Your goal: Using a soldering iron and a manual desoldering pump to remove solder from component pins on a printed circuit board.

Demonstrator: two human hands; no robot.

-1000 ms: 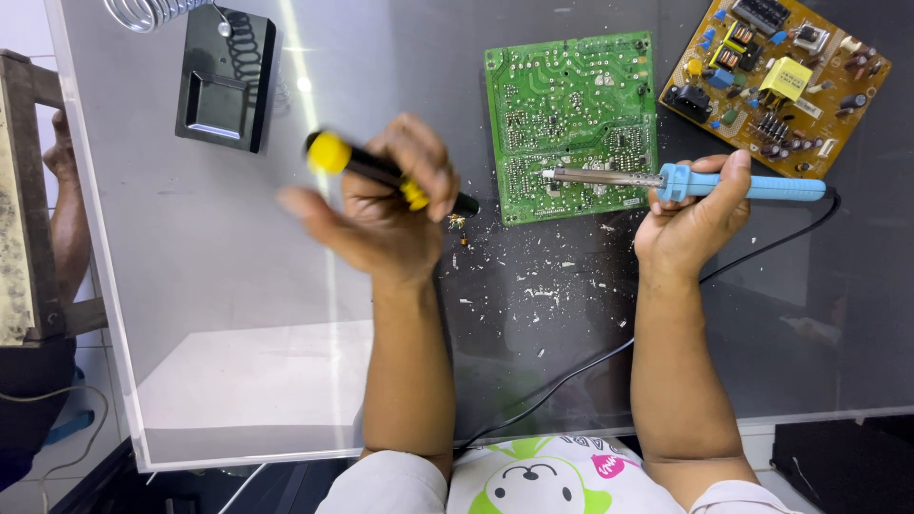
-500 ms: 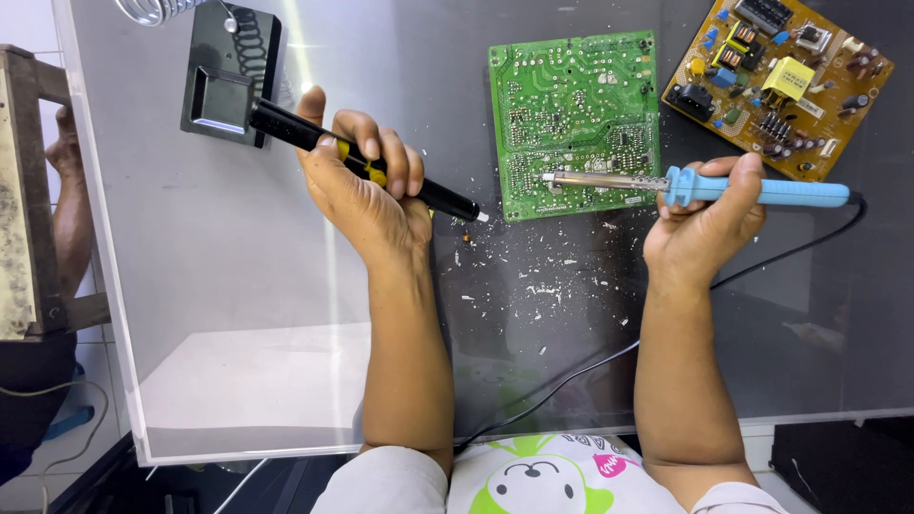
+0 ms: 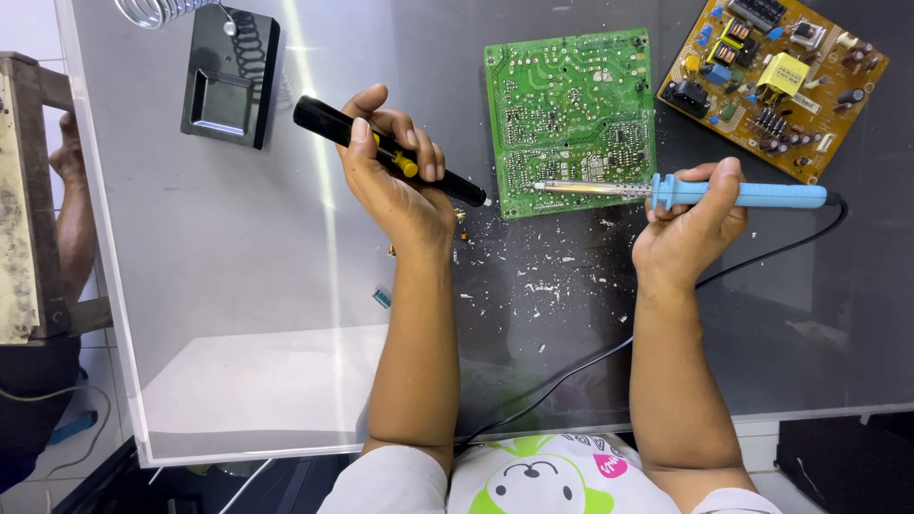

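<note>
The left hand (image 3: pixel 395 176) stays wrapped around the black desoldering pump with a yellow button (image 3: pixel 390 152), its tip now nearer the green circuit board (image 3: pixel 571 119). The right hand (image 3: pixel 690 224) keeps gripping the blue-handled soldering iron (image 3: pixel 685 191), tip unmoved on the board's lower edge.

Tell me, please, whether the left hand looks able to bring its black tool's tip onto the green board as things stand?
Probably yes. The left hand holds the black tool with its tip just off the green board's left edge, and nothing lies between them on the table.
</note>
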